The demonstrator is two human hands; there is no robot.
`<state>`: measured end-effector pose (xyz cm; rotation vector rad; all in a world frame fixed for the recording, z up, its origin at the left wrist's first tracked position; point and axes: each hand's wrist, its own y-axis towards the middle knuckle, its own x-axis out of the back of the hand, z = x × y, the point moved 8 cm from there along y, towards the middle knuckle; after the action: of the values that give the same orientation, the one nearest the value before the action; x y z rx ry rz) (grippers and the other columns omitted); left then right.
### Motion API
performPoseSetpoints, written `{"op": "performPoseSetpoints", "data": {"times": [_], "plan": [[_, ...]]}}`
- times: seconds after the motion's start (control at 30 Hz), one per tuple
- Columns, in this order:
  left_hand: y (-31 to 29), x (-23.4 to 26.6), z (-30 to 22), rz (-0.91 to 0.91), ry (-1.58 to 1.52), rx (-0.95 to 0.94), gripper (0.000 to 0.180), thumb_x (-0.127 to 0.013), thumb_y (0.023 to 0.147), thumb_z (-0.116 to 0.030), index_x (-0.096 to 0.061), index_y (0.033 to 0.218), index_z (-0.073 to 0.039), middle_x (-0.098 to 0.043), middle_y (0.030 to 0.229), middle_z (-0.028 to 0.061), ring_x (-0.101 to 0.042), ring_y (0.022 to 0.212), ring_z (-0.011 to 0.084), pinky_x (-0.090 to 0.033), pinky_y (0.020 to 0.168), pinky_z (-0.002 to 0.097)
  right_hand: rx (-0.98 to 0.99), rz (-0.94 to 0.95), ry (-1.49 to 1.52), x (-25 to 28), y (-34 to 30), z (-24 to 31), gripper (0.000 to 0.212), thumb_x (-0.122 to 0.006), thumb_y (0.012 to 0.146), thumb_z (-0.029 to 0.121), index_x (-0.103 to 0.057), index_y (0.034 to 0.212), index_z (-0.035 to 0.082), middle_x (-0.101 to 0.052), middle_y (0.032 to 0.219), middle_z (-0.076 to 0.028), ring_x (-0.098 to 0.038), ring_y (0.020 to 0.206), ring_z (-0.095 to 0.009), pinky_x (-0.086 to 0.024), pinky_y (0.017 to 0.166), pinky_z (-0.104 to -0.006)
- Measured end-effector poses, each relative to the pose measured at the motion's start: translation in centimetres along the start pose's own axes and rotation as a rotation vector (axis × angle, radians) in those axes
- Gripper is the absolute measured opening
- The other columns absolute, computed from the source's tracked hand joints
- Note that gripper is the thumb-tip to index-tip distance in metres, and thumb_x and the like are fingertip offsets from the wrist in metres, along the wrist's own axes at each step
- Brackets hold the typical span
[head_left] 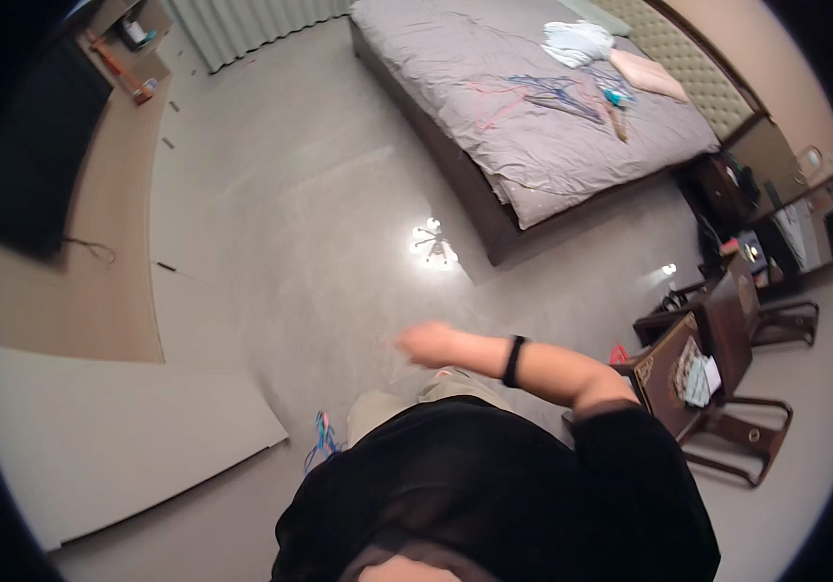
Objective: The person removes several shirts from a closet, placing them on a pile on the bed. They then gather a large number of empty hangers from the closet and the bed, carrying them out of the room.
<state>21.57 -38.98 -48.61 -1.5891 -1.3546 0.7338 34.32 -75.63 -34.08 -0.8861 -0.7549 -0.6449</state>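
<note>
My right hand crosses in front of my body above the floor, with a black band on its wrist. Motion smears its fingers, so whether they hold anything cannot be made out. My left hand does not show; the black shirt hides that side. Beside my left leg, a bundle of thin blue and pink hangers pokes out past the shirt; what supports it is hidden. On the bed lie several blue and pink hangers, next to a folded white-blue cloth and a pinkish folded cloth.
A white cabinet stands at the left, below a dark television. Dark wooden chairs and a small table with papers are at the right. The grey floor reflects a ceiling lamp. A curtain hangs at the far side.
</note>
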Motion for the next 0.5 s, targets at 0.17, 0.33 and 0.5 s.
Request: {"op": "performPoseSetpoints", "data": {"times": [0.17,0.33,0.5], "plan": [[0.0,-8.0,-6.2,0.029,0.083,-0.022,0.009,-0.05,0.085,-0.003,-0.05,0.094,-0.005,-0.061,0.075,0.0105,-0.04,0.046,0.0122,-0.037,0.043,0.0295,-0.373,-0.081,0.08,-1.6,-12.4,-12.4,0.029,-0.062,0.085,0.027,-0.058,0.106,0.007,-0.062,0.099,-0.014,-0.06,0.097,-0.033,-0.051,0.078,-0.0436],[3.3,-15.6,-14.1,0.041,0.189,0.012,0.009,-0.049,0.085,-0.003,-0.049,0.094,-0.006,-0.06,0.073,0.0101,-0.038,0.044,0.0117,-0.036,0.041,0.0294,-0.46,-0.217,0.406,-6.4,-17.9,-16.9,0.035,-0.06,0.086,0.029,-0.057,0.114,0.008,-0.062,0.108,-0.015,-0.06,0.101,-0.033,-0.05,0.082,-0.0443],[7.9,-26.3,-23.7,0.058,0.287,-0.023,0.011,-0.047,0.086,-0.003,-0.048,0.096,-0.006,-0.06,0.074,0.0099,-0.036,0.042,0.0109,-0.035,0.039,0.0291,-0.61,-0.342,0.678,-10.0,-23.9,-23.2,0.035,-0.06,0.086,0.028,-0.059,0.113,0.006,-0.063,0.108,-0.016,-0.059,0.101,-0.034,-0.049,0.085,-0.0443]]}}
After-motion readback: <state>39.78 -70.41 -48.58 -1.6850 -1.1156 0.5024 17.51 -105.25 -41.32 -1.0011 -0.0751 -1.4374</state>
